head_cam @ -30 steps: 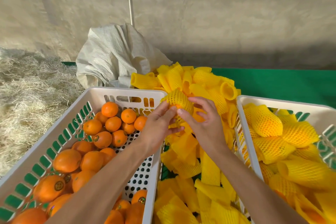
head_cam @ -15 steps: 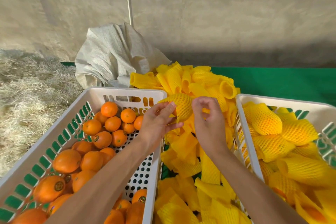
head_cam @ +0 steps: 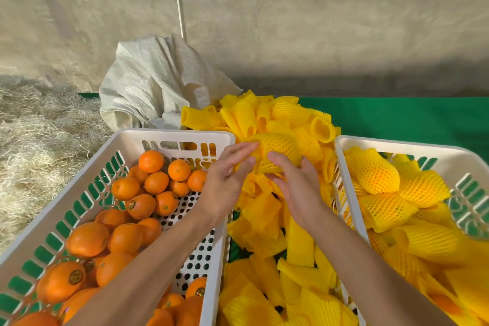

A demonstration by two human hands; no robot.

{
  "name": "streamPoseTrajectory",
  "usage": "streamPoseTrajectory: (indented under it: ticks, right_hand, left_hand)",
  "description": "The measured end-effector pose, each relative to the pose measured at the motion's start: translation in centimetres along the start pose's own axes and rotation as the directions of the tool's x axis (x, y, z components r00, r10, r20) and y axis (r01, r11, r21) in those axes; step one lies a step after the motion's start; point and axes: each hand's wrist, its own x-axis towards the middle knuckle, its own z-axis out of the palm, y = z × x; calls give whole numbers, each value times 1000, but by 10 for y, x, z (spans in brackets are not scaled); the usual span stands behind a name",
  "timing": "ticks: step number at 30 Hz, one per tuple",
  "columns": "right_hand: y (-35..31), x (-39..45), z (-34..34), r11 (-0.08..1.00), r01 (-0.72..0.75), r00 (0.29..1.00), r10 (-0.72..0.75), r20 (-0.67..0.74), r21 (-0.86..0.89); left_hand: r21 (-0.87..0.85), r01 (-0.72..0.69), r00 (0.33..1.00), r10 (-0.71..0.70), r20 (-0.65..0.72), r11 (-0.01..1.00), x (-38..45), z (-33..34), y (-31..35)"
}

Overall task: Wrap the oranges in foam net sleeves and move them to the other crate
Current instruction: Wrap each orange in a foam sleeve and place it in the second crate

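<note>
1. Your hands met over the gap between the two crates, above the loose pile of sleeves [head_cam: 267, 222]. The sleeved orange [head_cam: 277, 151] sat between them, up at the fingertips and level with the far rims of both crates.

2. Your right hand [head_cam: 296, 188] was under and behind the orange, palm turned up, fingers [head_cam: 280, 160] curled loosely around its near side. It carried the fruit in a cupped hold, not a tight pinch.

3. Your left hand [head_cam: 227, 182] was spread, fingers straight and slightly apart. Only its fingertips [head_cam: 250, 145] reached the left end of the net. Whether they gripped the net or merely touched it, I could not tell.

4. The sleeve's long axis ran left to right, across your view. Its bulge sat toward the right and its slack end pointed at your left fingertips.

5. The relation that mattered was this: the right crate [head_cam: 397, 144], already heaped with wrapped fruit, lay just to the right of your right hand. Its near-left wall was beside your right wrist.

6. The left crate [head_cam: 169, 135], holding bare oranges [head_cam: 156, 182], lay under your left forearm.

7. I judged the wrap nearly finished, with no bare peel showing. The right hand was nearer the target, so a short sideways carry over that rim looked like the natural next move, freeing the left for another orange.
</note>
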Motion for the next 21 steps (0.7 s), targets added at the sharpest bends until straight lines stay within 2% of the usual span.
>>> streamPoseTrajectory:
  ticks: [2,4,6,9,12,14,15,16,17,18,20,21]
  right_hand:
    - [-8,2,-4,984,32,985,-2,-171,173]
    - [-20,6,-14,921,168,940,-43,-338,352]
    - [-28,8,-23,865,282,890,-74,-450,415]
    - [-25,6,-20,905,282,877,-109,-468,319]
    - [-12,7,-15,948,243,902,-142,-409,208]
    - [-2,8,-14,989,147,935,-134,-329,16]
    - [4,8,-15,983,79,956,-122,-266,-168]
    - [9,8,-16,920,18,980,-95,-178,-392]
    - [15,7,-18,785,-21,997,-29,-70,-619]
    - [22,5,-20,591,-26,996,88,32,-806]
    - [31,-1,-23,209,39,915,385,119,-977]
    - [32,-5,-23,90,71,854,508,108,-993]
  left_hand:
    - [116,-66,998,63,27,991,-3,0,-2]
    - [128,-52,998,48,32,990,-6,3,-1]
    - [145,-52,998,45,48,988,-7,5,-1]
    - [207,-78,995,64,76,975,-7,8,-2]
    - [232,-71,996,55,77,970,-7,10,-1]
    - [257,-77,995,60,74,963,-7,10,-1]
    - [266,-81,995,63,76,961,-8,10,-2]
    - [279,-85,995,65,81,956,-7,10,-3]
    - [303,-91,994,67,87,949,-8,9,-3]
    - [336,-98,993,69,95,937,-8,9,-3]
    - [405,-113,990,67,126,907,-9,6,-3]
    - [440,-119,987,58,149,890,-9,4,-3]
